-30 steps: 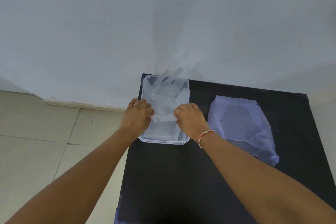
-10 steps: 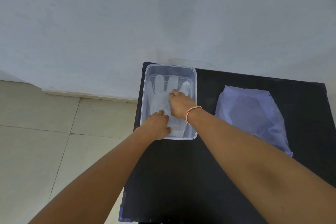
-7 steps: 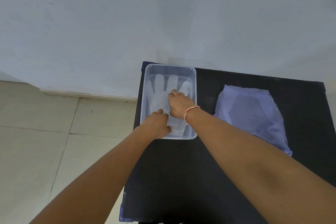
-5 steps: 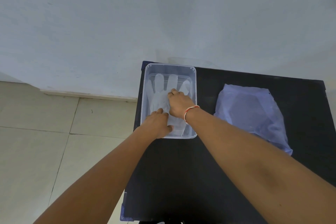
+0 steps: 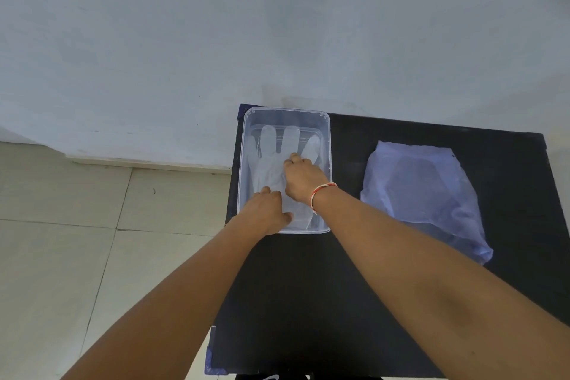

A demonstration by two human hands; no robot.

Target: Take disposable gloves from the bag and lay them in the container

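A clear plastic container (image 5: 326, 129) sits at the far left corner of the black table (image 5: 308, 287). A translucent disposable glove (image 5: 271, 157) lies flat inside it, fingers pointing toward the wall. My right hand (image 5: 303, 177) rests on the glove's palm area, fingers bent down onto it. My left hand (image 5: 265, 211) presses on the glove's cuff at the container's near end. The pale blue plastic bag (image 5: 422, 194) lies flat on the table to the right of the container.
A white wall rises just behind the table. Beige floor tiles (image 5: 77, 241) lie to the left, below the table's left edge. Bare black tabletop stretches in front of the container and the bag.
Three seconds ago both hands held the glove above the container. Since then it has been laid flat inside. Over the last second the hands have barely shifted on it.
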